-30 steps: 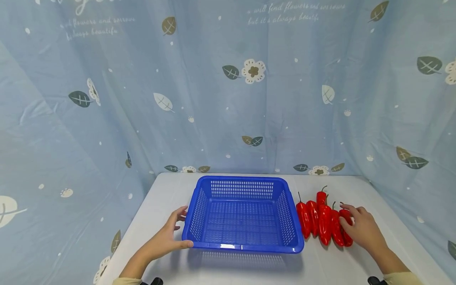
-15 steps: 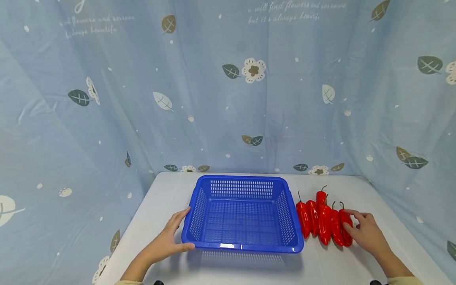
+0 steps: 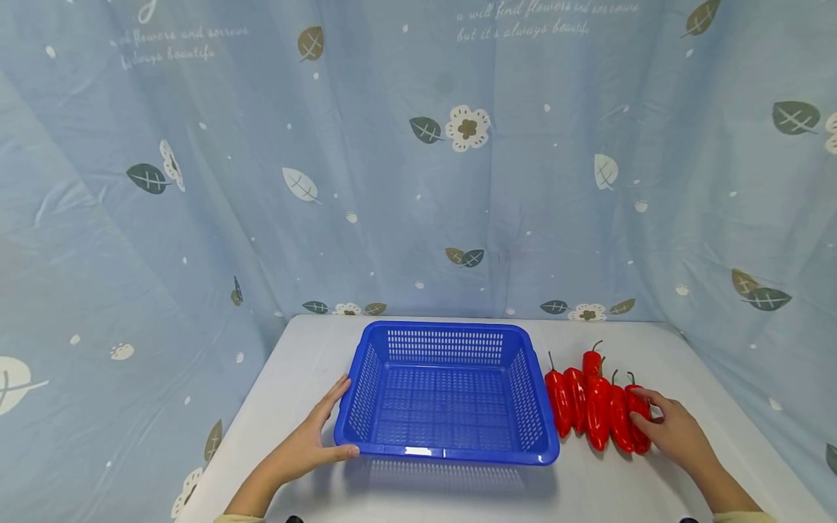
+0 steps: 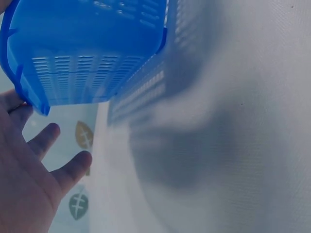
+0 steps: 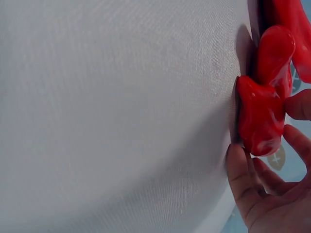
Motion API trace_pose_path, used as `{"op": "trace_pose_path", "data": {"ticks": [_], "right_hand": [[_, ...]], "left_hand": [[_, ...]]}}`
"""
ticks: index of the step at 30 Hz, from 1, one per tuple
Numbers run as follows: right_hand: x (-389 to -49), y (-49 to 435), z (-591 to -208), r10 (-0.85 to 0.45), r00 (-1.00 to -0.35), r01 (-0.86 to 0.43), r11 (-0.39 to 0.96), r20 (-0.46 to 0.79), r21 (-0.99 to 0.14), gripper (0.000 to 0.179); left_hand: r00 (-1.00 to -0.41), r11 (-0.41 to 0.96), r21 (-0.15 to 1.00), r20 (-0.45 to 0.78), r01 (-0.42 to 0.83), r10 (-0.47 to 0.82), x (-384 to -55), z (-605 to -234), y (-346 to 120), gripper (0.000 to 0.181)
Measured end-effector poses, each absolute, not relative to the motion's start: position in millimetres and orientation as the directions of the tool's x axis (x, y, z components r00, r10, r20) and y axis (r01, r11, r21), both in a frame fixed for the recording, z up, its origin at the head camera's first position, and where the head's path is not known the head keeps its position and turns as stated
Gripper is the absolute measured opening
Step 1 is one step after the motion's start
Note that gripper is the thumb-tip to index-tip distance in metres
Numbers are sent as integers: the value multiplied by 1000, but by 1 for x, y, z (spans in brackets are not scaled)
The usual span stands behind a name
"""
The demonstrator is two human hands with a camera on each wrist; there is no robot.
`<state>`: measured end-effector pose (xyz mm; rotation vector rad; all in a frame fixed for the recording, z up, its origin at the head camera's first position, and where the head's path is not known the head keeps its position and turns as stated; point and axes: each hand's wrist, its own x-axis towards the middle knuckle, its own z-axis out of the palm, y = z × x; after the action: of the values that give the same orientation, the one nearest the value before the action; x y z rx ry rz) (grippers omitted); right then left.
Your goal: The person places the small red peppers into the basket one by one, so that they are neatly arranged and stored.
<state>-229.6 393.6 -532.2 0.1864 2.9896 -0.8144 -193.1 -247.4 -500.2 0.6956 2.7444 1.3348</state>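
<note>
A blue plastic basket (image 3: 445,454) with slotted walls stands on the white table. My left hand (image 3: 307,439) rests on its left end, thumb at the near left corner of the rim and fingertips at the left side. In the left wrist view, the lower fingers of that hand (image 4: 24,160) are spread clear of the basket wall. Several glossy red peppers (image 3: 598,414) with green stems lie right of the basket. My right hand (image 3: 676,432) holds the rightmost pepper (image 3: 639,432), thumb on top and fingers along its right side. In the right wrist view its fingertips surround this pepper (image 5: 262,121).
The white table (image 3: 471,501) extends in front of the basket and to both sides. A blue curtain (image 3: 392,181) with leaf and flower prints hangs behind the table and along its sides.
My left fingers have come up against the basket rim. My right hand has shifted slightly right and down, from above the rightmost pepper to its right side. Basket and peppers stay put.
</note>
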Motion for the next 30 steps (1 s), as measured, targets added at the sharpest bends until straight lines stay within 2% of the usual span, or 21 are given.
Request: {"op": "trace_pose_path", "data": {"ticks": [21, 30], "right_hand": [[-228, 394, -530, 149, -982, 190, 818, -120, -542, 74], [-224, 390, -522, 138, -984, 179, 806, -115, -565, 75]], "left_hand": [[-911, 465, 826, 133, 319, 390, -194, -507, -245, 110], [-912, 454, 832, 139, 319, 386, -192, -506, -243, 105]]}}
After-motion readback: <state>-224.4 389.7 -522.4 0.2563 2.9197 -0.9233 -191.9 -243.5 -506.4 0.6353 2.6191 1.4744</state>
